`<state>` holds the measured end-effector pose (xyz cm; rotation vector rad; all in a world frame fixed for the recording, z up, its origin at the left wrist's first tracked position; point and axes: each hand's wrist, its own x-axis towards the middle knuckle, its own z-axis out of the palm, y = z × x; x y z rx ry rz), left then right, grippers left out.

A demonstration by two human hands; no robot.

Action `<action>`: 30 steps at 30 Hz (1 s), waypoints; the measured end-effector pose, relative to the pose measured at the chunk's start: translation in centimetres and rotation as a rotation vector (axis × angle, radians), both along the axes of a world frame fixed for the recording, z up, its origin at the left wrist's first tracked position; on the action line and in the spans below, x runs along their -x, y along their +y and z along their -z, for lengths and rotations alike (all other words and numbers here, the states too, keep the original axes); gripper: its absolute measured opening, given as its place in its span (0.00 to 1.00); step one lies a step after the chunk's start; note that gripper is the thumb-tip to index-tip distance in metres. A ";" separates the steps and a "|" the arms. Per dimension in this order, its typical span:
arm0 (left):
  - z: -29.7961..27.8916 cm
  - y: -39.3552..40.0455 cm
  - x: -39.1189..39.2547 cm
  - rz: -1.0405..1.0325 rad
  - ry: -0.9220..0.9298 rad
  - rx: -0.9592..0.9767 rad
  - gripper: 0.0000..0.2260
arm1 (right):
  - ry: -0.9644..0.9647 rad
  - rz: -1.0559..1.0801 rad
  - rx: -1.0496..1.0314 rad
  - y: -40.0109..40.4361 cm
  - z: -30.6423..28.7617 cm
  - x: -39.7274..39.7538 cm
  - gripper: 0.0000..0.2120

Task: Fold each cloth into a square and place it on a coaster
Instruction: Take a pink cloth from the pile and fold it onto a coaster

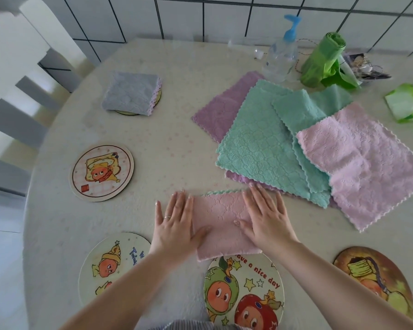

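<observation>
A folded pink cloth (221, 225) lies on the table in front of me. My left hand (174, 222) lies flat with its thumb on the cloth's left edge. My right hand (265, 215) presses flat on the cloth's right side. The cloth's near edge overlaps the "have a nice day" coaster (244, 289). A grey folded cloth (131, 92) sits on a coaster (126, 112) at the far left. Unfolded cloths lie in a pile at right: purple (221, 110), teal (260, 141) and pink (367, 163).
Bare round coasters lie at left (102, 172), near left (110, 265) and near right (377, 279). A pump bottle (283, 51), a green bag roll (322, 60) and a green packet (408, 103) stand at the back right. A white chair (17, 75) is at the left.
</observation>
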<state>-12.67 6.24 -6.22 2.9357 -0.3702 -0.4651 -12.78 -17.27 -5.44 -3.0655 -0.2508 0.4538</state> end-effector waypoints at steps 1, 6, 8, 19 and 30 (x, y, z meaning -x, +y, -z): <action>-0.4 0.3 0.2 -0.025 0.004 0.056 0.38 | -0.011 0.034 -0.034 -0.3 -0.4 0.3 0.38; -2.4 0.9 2.3 -0.311 0.042 0.545 0.33 | -0.003 0.370 -0.445 -1.1 -2.4 2.0 0.35; -2.9 0.3 2.7 -0.408 0.183 0.634 0.30 | 0.121 0.524 -0.602 -0.2 -2.8 2.1 0.31; -3.4 0.4 -0.6 -0.866 0.361 1.085 0.21 | 0.368 0.892 -0.969 4.3 -3.7 0.0 0.22; -4.6 13.8 -7.6 -0.996 -0.077 1.122 0.11 | 0.325 0.708 -1.046 19.5 -5.3 -8.6 0.10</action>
